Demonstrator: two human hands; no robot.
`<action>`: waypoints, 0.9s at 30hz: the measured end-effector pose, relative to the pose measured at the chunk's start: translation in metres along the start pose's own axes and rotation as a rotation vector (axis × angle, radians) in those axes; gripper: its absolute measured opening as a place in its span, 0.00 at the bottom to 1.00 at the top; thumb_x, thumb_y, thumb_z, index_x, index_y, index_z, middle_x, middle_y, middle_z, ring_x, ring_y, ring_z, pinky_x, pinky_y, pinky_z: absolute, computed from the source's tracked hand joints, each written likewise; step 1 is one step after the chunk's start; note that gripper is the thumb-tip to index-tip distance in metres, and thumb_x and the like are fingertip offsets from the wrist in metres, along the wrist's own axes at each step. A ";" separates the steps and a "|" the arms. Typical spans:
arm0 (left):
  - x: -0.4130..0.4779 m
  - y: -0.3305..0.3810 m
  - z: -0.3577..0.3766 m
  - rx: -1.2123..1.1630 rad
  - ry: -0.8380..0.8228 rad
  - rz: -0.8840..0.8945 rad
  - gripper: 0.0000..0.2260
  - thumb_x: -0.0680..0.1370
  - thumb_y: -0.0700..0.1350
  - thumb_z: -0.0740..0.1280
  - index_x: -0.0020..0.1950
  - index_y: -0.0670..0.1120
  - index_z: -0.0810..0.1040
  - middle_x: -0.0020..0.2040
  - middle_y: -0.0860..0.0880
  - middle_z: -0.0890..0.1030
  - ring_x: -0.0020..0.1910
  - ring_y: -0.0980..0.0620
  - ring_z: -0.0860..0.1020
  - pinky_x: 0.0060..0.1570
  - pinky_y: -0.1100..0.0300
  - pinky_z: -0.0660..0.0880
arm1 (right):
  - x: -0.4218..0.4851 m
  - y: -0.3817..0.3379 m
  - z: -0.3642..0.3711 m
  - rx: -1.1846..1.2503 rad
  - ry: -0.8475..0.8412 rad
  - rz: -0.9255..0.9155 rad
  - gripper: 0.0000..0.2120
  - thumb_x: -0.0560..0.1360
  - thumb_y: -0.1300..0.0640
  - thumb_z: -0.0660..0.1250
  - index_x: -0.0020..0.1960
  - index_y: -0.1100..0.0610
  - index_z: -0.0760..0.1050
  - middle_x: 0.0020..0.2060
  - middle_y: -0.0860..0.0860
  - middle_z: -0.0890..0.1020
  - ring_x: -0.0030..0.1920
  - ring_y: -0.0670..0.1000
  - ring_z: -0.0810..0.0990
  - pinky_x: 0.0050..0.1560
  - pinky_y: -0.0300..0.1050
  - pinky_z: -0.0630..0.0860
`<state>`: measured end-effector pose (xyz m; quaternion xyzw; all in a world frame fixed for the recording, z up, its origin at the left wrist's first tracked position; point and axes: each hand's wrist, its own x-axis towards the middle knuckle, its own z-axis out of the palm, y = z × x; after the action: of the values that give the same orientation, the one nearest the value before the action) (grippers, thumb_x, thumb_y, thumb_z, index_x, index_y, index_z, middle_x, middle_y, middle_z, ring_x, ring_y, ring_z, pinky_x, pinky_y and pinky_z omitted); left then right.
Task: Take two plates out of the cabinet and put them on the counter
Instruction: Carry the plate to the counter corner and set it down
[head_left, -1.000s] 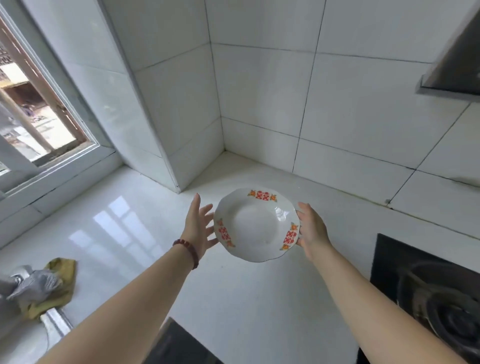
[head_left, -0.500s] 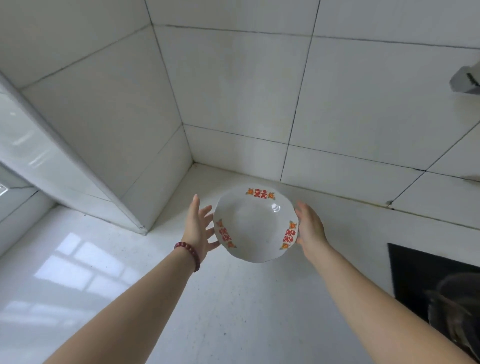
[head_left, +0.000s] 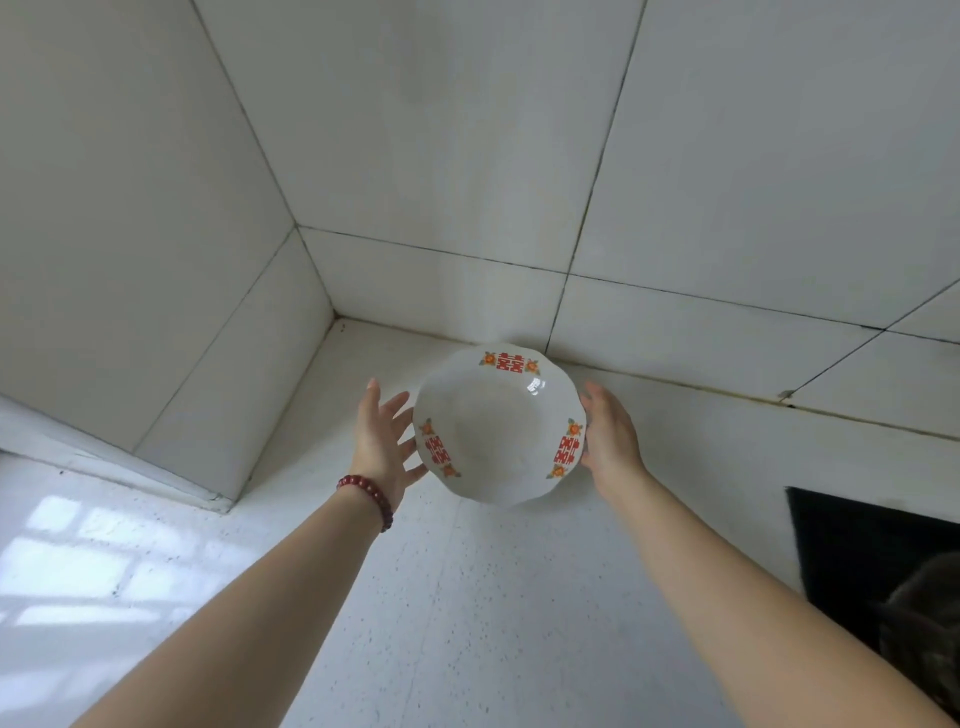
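A white scalloped plate (head_left: 493, 431) with red and orange motifs on its rim hangs just above the white counter (head_left: 467, 597), near the tiled back corner and tilted toward me. My right hand (head_left: 608, 441) grips its right rim. My left hand (head_left: 382, 447), with a red bead bracelet at the wrist, has its fingers spread against the left rim, so the plate is held between both hands. No second plate and no cabinet are in view.
Tiled walls (head_left: 441, 156) meet in a corner right behind the plate. A tiled column (head_left: 156, 312) juts out on the left. A black stove top (head_left: 872, 556) lies at the right edge of the counter.
The plate and both hands have moved forward toward the wall corner. My view has swung right and closer, so the window and the cloth on the left are out of sight.
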<state>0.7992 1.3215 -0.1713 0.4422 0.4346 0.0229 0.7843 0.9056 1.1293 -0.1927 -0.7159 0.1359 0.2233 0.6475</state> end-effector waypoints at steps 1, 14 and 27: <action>0.003 0.001 0.000 0.000 0.001 0.000 0.31 0.76 0.67 0.48 0.72 0.50 0.65 0.73 0.47 0.67 0.69 0.42 0.67 0.65 0.39 0.63 | 0.002 0.000 0.001 -0.004 0.001 -0.001 0.17 0.77 0.45 0.53 0.63 0.46 0.69 0.61 0.49 0.76 0.59 0.51 0.76 0.61 0.55 0.72; 0.022 0.002 0.002 0.008 0.012 -0.008 0.30 0.76 0.66 0.48 0.71 0.50 0.66 0.73 0.47 0.67 0.70 0.42 0.66 0.62 0.41 0.63 | 0.016 0.009 0.007 0.006 -0.008 0.001 0.10 0.79 0.48 0.52 0.46 0.42 0.71 0.45 0.41 0.76 0.47 0.43 0.77 0.45 0.46 0.74; 0.028 -0.001 0.001 0.039 -0.008 -0.021 0.30 0.76 0.66 0.48 0.71 0.49 0.66 0.73 0.48 0.67 0.69 0.42 0.66 0.65 0.39 0.63 | 0.021 0.017 0.005 0.031 0.013 0.034 0.21 0.80 0.48 0.51 0.71 0.50 0.63 0.70 0.51 0.70 0.61 0.50 0.72 0.65 0.58 0.69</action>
<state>0.8169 1.3325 -0.1903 0.4527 0.4364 0.0044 0.7776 0.9147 1.1343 -0.2186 -0.7047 0.1557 0.2278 0.6537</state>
